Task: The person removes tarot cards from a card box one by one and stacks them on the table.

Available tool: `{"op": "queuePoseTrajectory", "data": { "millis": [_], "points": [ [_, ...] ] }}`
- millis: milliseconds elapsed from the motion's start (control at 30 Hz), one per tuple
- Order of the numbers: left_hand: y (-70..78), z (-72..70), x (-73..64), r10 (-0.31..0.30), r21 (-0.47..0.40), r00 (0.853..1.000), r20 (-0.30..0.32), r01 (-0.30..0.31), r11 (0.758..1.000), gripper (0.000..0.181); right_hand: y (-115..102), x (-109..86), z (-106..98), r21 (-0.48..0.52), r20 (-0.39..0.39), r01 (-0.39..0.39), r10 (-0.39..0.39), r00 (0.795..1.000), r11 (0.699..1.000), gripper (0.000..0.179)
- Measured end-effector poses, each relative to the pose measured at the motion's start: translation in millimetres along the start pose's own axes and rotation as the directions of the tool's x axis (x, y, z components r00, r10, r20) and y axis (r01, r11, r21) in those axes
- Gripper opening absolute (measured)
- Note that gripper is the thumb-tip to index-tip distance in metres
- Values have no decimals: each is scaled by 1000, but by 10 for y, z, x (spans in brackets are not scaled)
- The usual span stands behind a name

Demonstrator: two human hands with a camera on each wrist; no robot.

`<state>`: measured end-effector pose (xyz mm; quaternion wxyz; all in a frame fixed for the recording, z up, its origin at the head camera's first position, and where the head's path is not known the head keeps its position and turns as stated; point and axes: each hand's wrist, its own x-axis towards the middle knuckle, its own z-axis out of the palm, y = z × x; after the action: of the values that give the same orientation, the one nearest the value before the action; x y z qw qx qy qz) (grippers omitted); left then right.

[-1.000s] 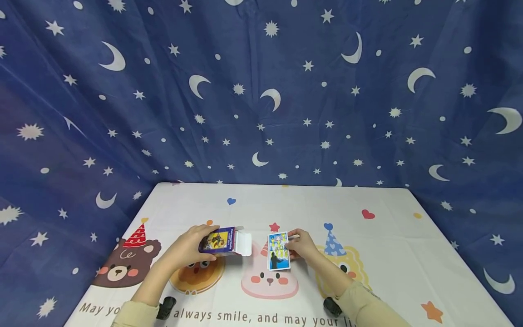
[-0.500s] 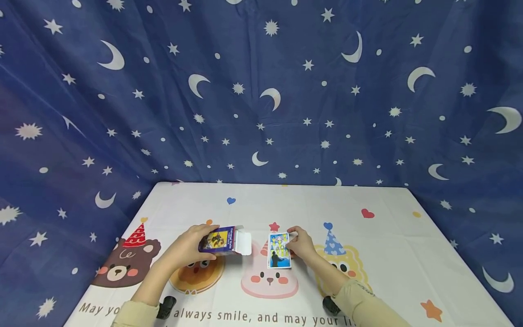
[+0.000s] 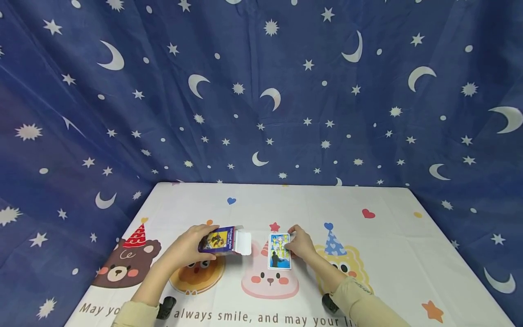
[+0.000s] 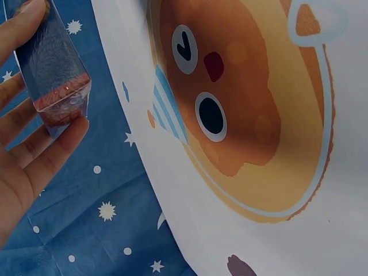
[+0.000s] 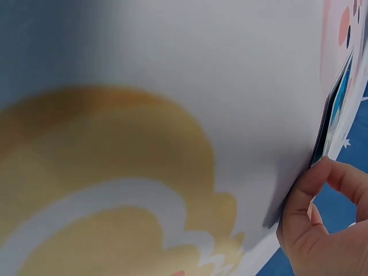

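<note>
My left hand (image 3: 192, 245) grips a dark blue and yellow tarot card box (image 3: 218, 240) by its long sides. The box lies on its side, and its white end flap (image 3: 244, 244) stands out to the right. In the left wrist view, thumb and fingers wrap the box (image 4: 54, 63), which looks glossy and clear-wrapped at one corner. A white-bordered tarot card (image 3: 279, 251) with yellow cups and a dark figure on blue is pinched at its right edge by my right hand (image 3: 301, 244). Seen edge-on in the right wrist view, the card (image 5: 340, 100) has a dark layer under it; the number of cards cannot be told.
A white tablecloth (image 3: 327, 204) printed with cartoon animals, hearts and lettering covers the table. Behind and beside it hangs a blue curtain (image 3: 229, 150) with moons and stars. Black straps (image 3: 166, 307) show at both wrists.
The right hand has shifted slightly, its index finger a little farther up along the card's edge. The card has moved only slightly. The left hand and box stay in place.
</note>
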<state>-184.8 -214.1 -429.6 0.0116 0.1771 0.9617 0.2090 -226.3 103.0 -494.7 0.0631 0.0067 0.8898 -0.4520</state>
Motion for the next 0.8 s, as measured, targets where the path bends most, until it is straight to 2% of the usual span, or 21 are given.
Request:
{"op": "queuePoseTrajectory", "data": {
  "millis": [333, 567, 800],
  "points": [
    [1, -3, -6, -12, 6, 1000, -9, 12, 1000, 76, 1, 27, 33, -112, -2, 29, -29, 1000, 993, 27],
    [3, -4, -16, -14, -5, 1000, -7, 14, 1000, 76, 2, 46, 32, -129, 5, 33, -33, 999, 991, 26],
    [16, -7, -25, -15, -5, 1000, -12, 15, 1000, 77, -48, 102, 26, -232, 35, 63, -56, 998, 971, 25]
  ]
}}
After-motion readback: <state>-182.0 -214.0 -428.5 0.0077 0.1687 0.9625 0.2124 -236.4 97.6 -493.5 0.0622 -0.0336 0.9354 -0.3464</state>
